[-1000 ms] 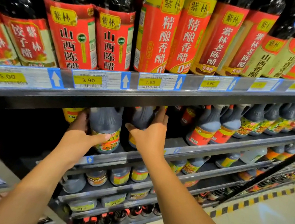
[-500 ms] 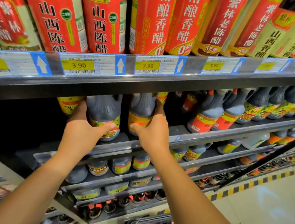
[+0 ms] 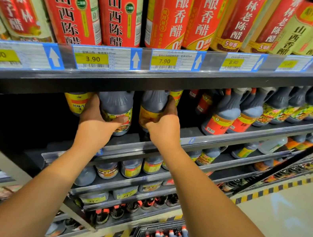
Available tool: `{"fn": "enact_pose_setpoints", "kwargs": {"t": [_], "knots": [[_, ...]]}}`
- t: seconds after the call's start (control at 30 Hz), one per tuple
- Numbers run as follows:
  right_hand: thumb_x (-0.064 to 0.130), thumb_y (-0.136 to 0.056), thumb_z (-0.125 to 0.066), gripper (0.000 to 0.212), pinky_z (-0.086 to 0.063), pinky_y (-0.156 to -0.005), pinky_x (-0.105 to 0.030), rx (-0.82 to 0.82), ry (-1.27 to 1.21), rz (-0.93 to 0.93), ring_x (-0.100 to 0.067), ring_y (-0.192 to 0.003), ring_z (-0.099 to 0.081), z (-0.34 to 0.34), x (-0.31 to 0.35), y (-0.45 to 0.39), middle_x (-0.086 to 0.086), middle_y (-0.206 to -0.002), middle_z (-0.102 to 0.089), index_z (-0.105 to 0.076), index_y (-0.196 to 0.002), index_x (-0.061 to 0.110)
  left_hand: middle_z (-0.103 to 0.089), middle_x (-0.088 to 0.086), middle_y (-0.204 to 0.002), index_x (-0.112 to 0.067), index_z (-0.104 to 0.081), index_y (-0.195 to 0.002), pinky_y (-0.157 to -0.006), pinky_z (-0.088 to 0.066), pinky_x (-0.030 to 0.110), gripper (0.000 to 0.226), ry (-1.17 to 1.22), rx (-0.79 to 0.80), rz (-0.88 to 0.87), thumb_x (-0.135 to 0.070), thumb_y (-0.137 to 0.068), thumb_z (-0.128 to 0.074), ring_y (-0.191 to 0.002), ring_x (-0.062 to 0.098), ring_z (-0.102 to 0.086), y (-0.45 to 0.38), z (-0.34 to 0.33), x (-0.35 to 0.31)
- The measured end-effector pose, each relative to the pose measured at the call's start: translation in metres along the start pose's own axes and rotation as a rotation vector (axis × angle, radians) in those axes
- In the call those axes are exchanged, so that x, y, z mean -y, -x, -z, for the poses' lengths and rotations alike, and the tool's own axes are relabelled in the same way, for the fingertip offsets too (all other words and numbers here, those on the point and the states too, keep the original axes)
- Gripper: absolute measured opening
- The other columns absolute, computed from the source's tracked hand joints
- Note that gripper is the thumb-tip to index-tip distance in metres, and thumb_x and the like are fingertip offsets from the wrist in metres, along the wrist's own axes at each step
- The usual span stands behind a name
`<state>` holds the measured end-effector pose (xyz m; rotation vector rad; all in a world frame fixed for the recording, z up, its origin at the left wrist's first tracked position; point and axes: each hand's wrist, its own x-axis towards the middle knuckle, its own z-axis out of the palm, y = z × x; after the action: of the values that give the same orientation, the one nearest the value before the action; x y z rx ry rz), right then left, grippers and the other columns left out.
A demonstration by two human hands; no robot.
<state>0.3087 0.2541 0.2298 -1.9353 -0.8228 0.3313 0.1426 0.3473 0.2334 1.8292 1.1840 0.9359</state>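
Change over the last second: a firmer grip, chiefly on the right side.

- Right hand (image 3: 165, 127): a second ago laid with fingers straight up the side of the right jug (image 3: 152, 105). Now curled round it, thumb across the yellow label, fingers wrapped to the far side.
- Left hand (image 3: 96, 120): much as before, clasping the left jug (image 3: 117, 105). Thumb over the lower front of the label, fingers out of sight behind.
- Both jugs: upright, side by side with a narrow gap. Bases on the shelf (image 3: 191, 131) just beyond the wrists, near its front edge.
- Likely meaning: two jugs being seated or faced up in the row, not yet let go. Taking them out equally possible; cannot tell which.

Surroundings:
- Left of left hand: yellow-labelled bottle (image 3: 76, 102), close against the knuckles.
- Right of right hand: a bare stretch of shelf, then a row of red-labelled jugs (image 3: 222, 117).
- Directly above both hands: upper shelf lip (image 3: 178, 81) with price tags (image 3: 93, 59), low over the jug shoulders, hiding caps and handles.
- Higher up: tall bottles (image 3: 116, 7) in red labels.
- Below the forearms: lower shelves of small jars (image 3: 131, 167).
- Below the right elbow: crate (image 3: 136, 234) of orange-capped jugs.

In the way:
- Scant headroom under the upper shelf lip; sliding rather than lifting advised.
- Yellow-labelled bottle crowding the left side.
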Motion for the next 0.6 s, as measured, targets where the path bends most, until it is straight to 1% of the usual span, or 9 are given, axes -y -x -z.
{"fn": "enact_pose_setpoints", "kwargs": {"t": [0.2, 0.27, 0.33, 0.37, 0.43, 0.47, 0.5, 0.57, 0.6], "knots": [[0.012, -0.075, -0.082, 0.103, -0.063, -0.093, -0.047, 0.019, 0.032, -0.018, -0.036, -0.114, -0.069, 0.003, 0.001, 0.001, -0.009, -0.148, -0.058, -0.026, -0.16, 0.028, -0.06, -0.002, -0.148, -0.028, -0.045, -0.149, -0.11, -0.052, 0.044, 0.085, -0.003, 0.009, -0.006, -0.027, -0.078, -0.092, -0.133, 0.022, -0.059, -0.002, -0.002, 0.002], [0.012, -0.08, -0.084, 0.101, -0.062, -0.093, -0.047, 0.053, 0.094, -0.027, -0.037, -0.115, -0.068, 0.008, 0.005, 0.003, -0.013, -0.142, -0.061, -0.024, -0.162, 0.023, -0.06, -0.001, -0.148, -0.028, -0.045, -0.149, -0.11, -0.052, 0.044, 0.084, -0.006, 0.006, -0.005, -0.028, -0.079, -0.091, -0.133, 0.024, -0.059, 0.0, -0.003, 0.0], [0.023, -0.083, -0.089, 0.099, -0.06, -0.094, -0.046, 0.073, 0.182, -0.019, -0.036, -0.119, -0.066, 0.018, 0.007, 0.007, -0.014, -0.136, -0.061, -0.027, -0.161, 0.014, -0.061, 0.001, -0.148, -0.028, -0.044, -0.15, -0.108, -0.053, 0.046, 0.084, -0.019, 0.02, 0.009, -0.033, -0.079, -0.09, -0.132, 0.028, -0.061, 0.003, -0.001, -0.003], [0.029, -0.084, -0.089, 0.097, -0.058, -0.098, -0.047, 0.051, 0.187, 0.011, -0.034, -0.123, -0.063, 0.026, 0.006, 0.012, -0.013, -0.137, -0.06, -0.03, -0.158, 0.012, -0.06, 0.002, -0.149, -0.029, -0.041, -0.152, -0.108, -0.052, 0.047, 0.087, -0.031, 0.037, 0.02, -0.037, -0.08, -0.089, -0.133, 0.03, -0.06, 0.005, 0.002, -0.004], [0.034, -0.091, -0.083, 0.088, -0.048, -0.115, -0.042, -0.032, 0.124, 0.094, -0.026, -0.141, -0.05, 0.046, -0.002, 0.033, -0.008, -0.152, -0.05, -0.03, -0.159, 0.016, -0.058, 0.001, -0.153, -0.032, -0.034, -0.159, -0.111, -0.051, 0.049, 0.094, -0.044, 0.067, 0.019, -0.045, -0.082, -0.086, -0.136, 0.028, -0.059, 0.014, 0.011, -0.007], [0.034, -0.096, -0.077, 0.084, -0.04, -0.121, -0.036, -0.073, 0.074, 0.122, -0.02, -0.149, -0.041, 0.058, -0.012, 0.048, -0.002, -0.162, -0.043, -0.027, -0.163, 0.021, -0.058, 0.0, -0.152, -0.033, -0.034, -0.159, -0.112, -0.05, 0.049, 0.092, -0.03, 0.057, -0.004, -0.049, -0.084, -0.083, -0.136, 0.025, -0.059, 0.023, 0.016, -0.011], [0.033, -0.101, -0.072, 0.08, -0.035, -0.122, -0.031, -0.109, 0.032, 0.129, -0.013, -0.153, -0.036, 0.072, -0.026, 0.067, 0.004, -0.166, -0.037, -0.025, -0.165, 0.026, -0.058, -0.002, -0.151, -0.033, -0.037, -0.157, -0.114, -0.049, 0.049, 0.084, 0.004, 0.028, -0.048, -0.049, -0.086, -0.08, -0.137, 0.021, -0.058, 0.036, 0.02, -0.015], [0.031, -0.105, -0.066, 0.069, -0.036, -0.12, -0.028, -0.173, 0.001, 0.072, -0.006, -0.151, -0.037, 0.099, -0.071, 0.113, 0.012, -0.163, -0.039, -0.03, -0.163, 0.032, -0.056, -0.001, -0.148, -0.026, -0.047, -0.146, -0.118, -0.046, 0.044, 0.06, 0.132, -0.042, -0.166, -0.036, -0.094, -0.076, -0.138, 0.014, -0.055, 0.075, 0.026, -0.023], [0.03, -0.105, -0.065, 0.064, -0.038, -0.118, -0.029, -0.207, 0.017, 0.003, -0.005, -0.148, -0.041, 0.11, -0.1, 0.138, 0.013, -0.16, -0.042, -0.033, -0.161, 0.032, -0.055, -0.001, -0.144, -0.025, -0.05, -0.141, -0.116, -0.046, 0.041, 0.049, 0.178, -0.047, -0.225, -0.027, -0.098, -0.074, -0.135, 0.013, -0.055, 0.098, 0.027, -0.027]]}}
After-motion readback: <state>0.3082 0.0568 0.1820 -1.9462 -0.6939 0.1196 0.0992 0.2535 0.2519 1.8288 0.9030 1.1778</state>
